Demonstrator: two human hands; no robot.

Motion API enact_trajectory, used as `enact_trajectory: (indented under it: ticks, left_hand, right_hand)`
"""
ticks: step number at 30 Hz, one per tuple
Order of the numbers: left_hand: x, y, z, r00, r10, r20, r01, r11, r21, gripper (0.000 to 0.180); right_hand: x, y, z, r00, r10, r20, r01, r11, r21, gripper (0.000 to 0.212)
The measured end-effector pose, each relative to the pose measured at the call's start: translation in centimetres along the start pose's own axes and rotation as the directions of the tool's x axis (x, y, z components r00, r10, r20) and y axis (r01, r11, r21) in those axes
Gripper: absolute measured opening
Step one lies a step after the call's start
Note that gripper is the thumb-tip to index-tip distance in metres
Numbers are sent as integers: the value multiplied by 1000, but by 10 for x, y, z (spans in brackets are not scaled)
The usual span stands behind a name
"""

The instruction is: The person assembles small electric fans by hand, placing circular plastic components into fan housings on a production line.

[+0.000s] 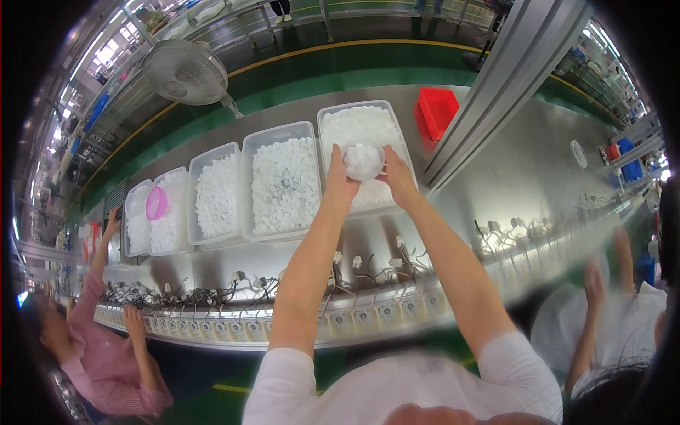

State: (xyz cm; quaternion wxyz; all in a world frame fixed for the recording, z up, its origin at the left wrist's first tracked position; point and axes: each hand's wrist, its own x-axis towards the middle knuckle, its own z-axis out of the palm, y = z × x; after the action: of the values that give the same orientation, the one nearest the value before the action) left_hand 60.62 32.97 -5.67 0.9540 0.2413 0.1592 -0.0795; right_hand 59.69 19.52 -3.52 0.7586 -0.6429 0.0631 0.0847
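My left hand (341, 180) and my right hand (401, 178) are closed on opposite sides of a round, clear plastic bowl (363, 174). Small white pieces (365, 154) are heaped inside it, too small to make out singly. Both arms reach forward, holding the bowl above a translucent white bin (353, 107). More fine white parts (356, 125) fill that bin, partly covered by my hands and the bowl.
Left of my hands, several translucent bins (278, 129) hold white parts; a pink bowl (156, 203) sits in one. A red tray (438, 112) and metal post (506, 85) stand right. Nearer me, wires with connectors (356, 263) line a rail (386, 312). People work on both sides.
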Motion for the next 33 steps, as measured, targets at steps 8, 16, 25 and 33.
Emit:
enact_trajectory:
  ticks: [8, 16, 25, 33]
  left_hand:
    - [-21, -9, -8, 999, 42, -17, -39, 988, 148, 60]
    - [-130, 78, -20, 956, -136, -262, 280, 699, 658, 65]
    - [-266, 387, -296, 425, 881, -207, 107, 179, 978, 39]
    - [-206, 531, -371, 88, 932, -350, 127, 338, 932, 65]
  right_hand:
    - [-18, -33, -3, 929, 294, 226, -267, 953, -143, 65]
    - [-40, -31, -3, 929, 194, 315, -239, 965, 109, 52]
    - [-71, -23, -16, 986, 68, 153, -79, 995, 69, 48]
    - [-144, -17, -66, 986, 36, -160, -33, 999, 18, 51]
